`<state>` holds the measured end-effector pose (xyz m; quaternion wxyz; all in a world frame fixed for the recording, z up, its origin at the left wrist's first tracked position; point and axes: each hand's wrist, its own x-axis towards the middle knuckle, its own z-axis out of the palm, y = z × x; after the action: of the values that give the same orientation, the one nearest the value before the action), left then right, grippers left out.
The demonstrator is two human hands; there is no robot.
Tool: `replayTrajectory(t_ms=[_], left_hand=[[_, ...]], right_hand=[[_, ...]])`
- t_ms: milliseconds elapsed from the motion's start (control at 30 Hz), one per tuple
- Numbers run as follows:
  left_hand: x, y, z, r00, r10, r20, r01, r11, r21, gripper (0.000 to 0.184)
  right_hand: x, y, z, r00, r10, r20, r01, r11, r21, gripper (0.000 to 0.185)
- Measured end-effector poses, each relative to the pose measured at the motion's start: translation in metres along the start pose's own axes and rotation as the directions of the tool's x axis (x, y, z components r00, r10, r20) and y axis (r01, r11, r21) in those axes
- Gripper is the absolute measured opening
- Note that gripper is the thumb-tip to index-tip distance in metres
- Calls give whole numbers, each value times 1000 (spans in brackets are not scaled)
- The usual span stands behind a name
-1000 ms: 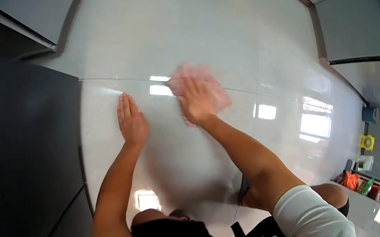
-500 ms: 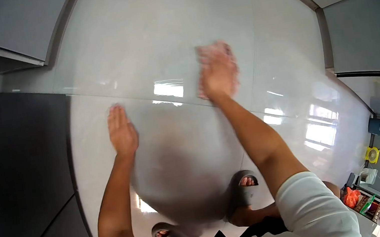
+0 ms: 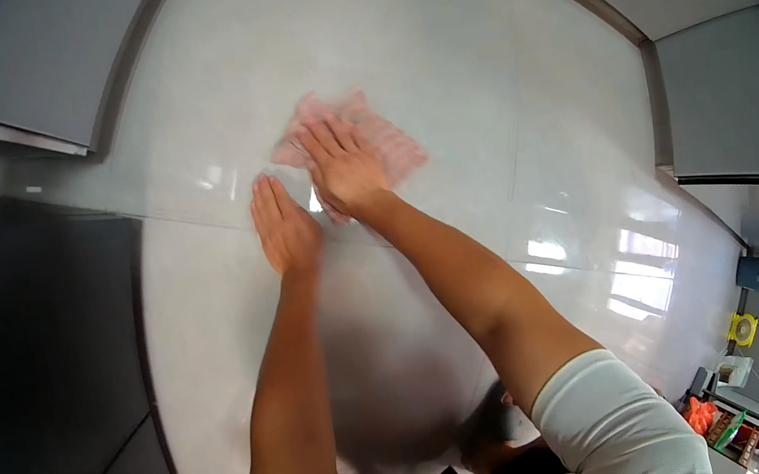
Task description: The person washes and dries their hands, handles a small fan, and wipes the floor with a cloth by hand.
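Under my right hand lies a pink cloth, spread out on the glossy pale tiled floor. The palm rests flat on the cloth with fingers stretched out, and its edges stick out on both sides. My left hand is just left of the cloth, its fingers straight and close together, holding nothing. It seems to lie on the floor near a tile joint; whether the whole palm touches cannot be made out.
A dark panel borders the floor at left, with a grey cabinet above it. Grey cabinet fronts line the right side. At lower right are a yellow fan-like object and an orange bag among other items.
My right hand has swept the cloth leftward across the floor, and the cloth has spread wider. My left hand has shifted right and slightly up, so the two hands are now close together.
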<state>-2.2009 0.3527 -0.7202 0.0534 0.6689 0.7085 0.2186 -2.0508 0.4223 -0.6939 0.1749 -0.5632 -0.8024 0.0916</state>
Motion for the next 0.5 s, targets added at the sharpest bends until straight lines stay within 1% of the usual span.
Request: replayTrajectory(t_ms=[33, 67, 133, 167, 200, 233, 267, 300, 333, 400, 467, 500], left_hand=[[3, -2, -1, 1000, 4, -1, -4, 1000, 8, 55], [3, 0, -2, 1000, -6, 20, 6, 1000, 13, 54], [3, 3, -3, 999, -16, 45, 15, 1000, 18, 54], [2, 4, -4, 999, -14, 52, 13, 999, 33, 56], [2, 3, -3, 998, -10, 59, 7, 999, 48, 58], [3, 4, -3, 998, -5, 59, 2, 999, 49, 58], [4, 5, -4, 999, 0, 41, -2, 998, 56, 57], [2, 6, -5, 1000, 5, 30, -6, 998, 61, 56], [1, 7, -4, 999, 9, 33, -11, 998, 54, 56], [1, 6, -2, 1000, 19, 14, -20, 998, 66, 55], [5, 5, -2, 1000, 23, 11, -24, 996, 82, 55], [0, 3, 0, 999, 27, 28, -29, 994, 103, 56]], right_hand=[[26, -4, 7, 999, -45, -13, 46, 999, 27, 58], [51, -8, 14, 999, -42, -13, 42, 999, 35, 58], [91, -9, 22, 993, -116, -37, 118, 992, 35, 58], [105, -7, 22, 993, -116, -36, 117, 993, 35, 58], [117, -3, 22, 998, 65, -3, -64, 997, 51, 59], [123, 1, 21, 969, 244, 31, -245, 967, 62, 60], [120, 9, 16, 968, 248, 26, -249, 966, 64, 60], [107, 26, 18, 920, 382, -87, -390, 916, -97, 63], [92, 47, 16, 849, 480, -221, -525, 816, -241, 66], [42, 103, -8, 807, 566, -167, -589, 792, -161, 70], [-29, 154, -33, 789, 547, -280, -611, 745, -268, 72], [-66, 168, -55, 710, 676, -199, -704, 687, -177, 73]])
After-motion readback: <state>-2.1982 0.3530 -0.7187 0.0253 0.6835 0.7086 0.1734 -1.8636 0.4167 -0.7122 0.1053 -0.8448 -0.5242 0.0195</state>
